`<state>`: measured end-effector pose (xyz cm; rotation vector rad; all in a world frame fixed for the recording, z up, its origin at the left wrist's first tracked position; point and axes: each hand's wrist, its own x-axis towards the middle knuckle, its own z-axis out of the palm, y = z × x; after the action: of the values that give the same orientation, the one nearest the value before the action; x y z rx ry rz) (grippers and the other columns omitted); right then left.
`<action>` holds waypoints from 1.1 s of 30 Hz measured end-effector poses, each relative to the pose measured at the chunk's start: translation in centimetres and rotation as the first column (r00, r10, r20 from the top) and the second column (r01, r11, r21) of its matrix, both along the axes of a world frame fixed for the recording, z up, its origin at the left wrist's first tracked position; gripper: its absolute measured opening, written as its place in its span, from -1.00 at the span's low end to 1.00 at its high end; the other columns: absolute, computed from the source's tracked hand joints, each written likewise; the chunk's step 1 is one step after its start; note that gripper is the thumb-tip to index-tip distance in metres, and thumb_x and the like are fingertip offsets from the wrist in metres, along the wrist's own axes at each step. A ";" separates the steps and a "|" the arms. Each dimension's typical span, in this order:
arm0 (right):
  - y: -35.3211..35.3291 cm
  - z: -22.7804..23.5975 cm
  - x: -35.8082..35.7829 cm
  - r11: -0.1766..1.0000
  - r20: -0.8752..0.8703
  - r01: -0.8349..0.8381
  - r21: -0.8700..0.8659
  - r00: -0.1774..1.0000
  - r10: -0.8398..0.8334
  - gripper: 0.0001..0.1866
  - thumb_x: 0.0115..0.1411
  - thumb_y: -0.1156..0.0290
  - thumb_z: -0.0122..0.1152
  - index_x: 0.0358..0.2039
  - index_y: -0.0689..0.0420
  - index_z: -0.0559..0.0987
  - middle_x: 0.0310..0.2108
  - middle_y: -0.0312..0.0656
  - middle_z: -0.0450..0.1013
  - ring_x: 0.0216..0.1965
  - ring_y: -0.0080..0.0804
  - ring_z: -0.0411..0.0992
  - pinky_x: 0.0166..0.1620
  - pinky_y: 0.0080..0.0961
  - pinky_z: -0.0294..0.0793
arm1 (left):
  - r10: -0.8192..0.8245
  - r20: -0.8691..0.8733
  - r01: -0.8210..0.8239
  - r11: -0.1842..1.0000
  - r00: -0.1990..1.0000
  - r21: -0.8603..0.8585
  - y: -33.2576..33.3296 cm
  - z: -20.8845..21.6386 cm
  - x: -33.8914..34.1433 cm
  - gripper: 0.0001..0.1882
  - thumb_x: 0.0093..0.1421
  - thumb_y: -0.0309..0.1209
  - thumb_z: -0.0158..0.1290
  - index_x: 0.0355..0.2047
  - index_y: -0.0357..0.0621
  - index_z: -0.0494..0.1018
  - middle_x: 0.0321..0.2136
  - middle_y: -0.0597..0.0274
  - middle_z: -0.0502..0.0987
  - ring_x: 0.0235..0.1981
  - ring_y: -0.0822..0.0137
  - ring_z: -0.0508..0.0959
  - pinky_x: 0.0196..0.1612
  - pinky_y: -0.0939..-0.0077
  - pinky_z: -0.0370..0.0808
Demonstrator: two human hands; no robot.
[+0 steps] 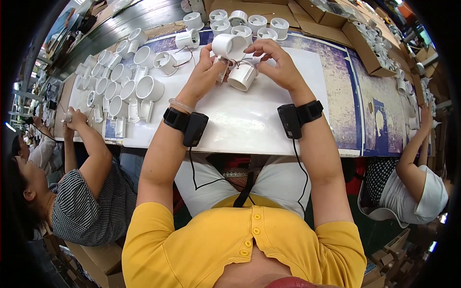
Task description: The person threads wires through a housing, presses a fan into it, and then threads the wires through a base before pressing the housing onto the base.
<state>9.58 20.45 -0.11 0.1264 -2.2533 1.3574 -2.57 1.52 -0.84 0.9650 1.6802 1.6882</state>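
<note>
My left hand (pixel 210 67) is closed on a white plastic cylinder housing (pixel 224 45), its open end turned to the right. A small white piece shows under the left thumb. Just below hangs or rests a second white cylinder (pixel 242 77), tilted; I cannot tell whether it touches the sheet. Thin reddish-brown wires (pixel 235 62) run between the two parts. Over the lower cylinder my right hand (pixel 279 65) bends its thumb and fingers together around the wire ends, close to the cylinder's upper right rim. Fingertips partly hide what they pinch.
White fan units (pixel 257 22) stand at the table's back. Many empty white cylinders and curved pieces (pixel 121 91) crowd the left. A cardboard box (pixel 367 50) of small white parts sits back right. One co-worker (pixel 91 201) works at left, another (pixel 403 187) at right.
</note>
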 end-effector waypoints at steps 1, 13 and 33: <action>0.0 0.0 0.0 0.999 -0.045 -0.015 0.045 0.999 0.017 -0.68 -0.04 0.48 0.23 -0.19 0.05 0.56 -0.11 -0.31 0.40 -0.19 -0.54 0.35 -0.17 -0.61 0.31 | 0.006 0.010 -0.005 1.000 1.000 -0.011 0.0 0.0 -0.2 -0.44 0.25 -0.41 -0.15 0.17 -0.17 -0.14 -0.11 0.12 0.46 -0.18 0.46 0.45 -0.23 0.62 0.43; -1.8 -0.1 -0.5 0.981 0.021 0.052 -0.186 0.999 -0.049 -0.82 0.14 0.44 0.22 -0.22 0.07 0.60 -0.41 -0.34 0.51 -0.36 -0.66 0.41 -0.29 -0.75 0.37 | -0.032 0.073 0.035 0.999 0.997 -0.031 0.5 0.2 1.3 -0.46 0.24 -0.43 -0.15 0.15 -0.18 -0.12 -0.13 0.12 0.45 -0.21 0.46 0.47 -0.28 0.59 0.46; -3.3 0.4 -0.4 0.969 -0.023 0.183 -0.166 0.982 -0.189 -0.81 0.09 0.42 0.27 -0.24 0.09 0.61 -0.37 -0.26 0.56 -0.31 -0.58 0.47 -0.23 -0.62 0.44 | -0.068 0.165 0.059 0.996 0.984 0.061 0.8 -0.5 1.1 -0.46 0.22 -0.51 -0.14 0.13 -0.24 -0.12 -0.05 0.01 0.40 -0.09 0.35 0.47 -0.03 0.50 0.43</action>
<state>9.22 17.19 0.25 -0.1116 -2.0551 1.4171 -1.44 2.28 -1.31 0.8670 1.4858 1.7312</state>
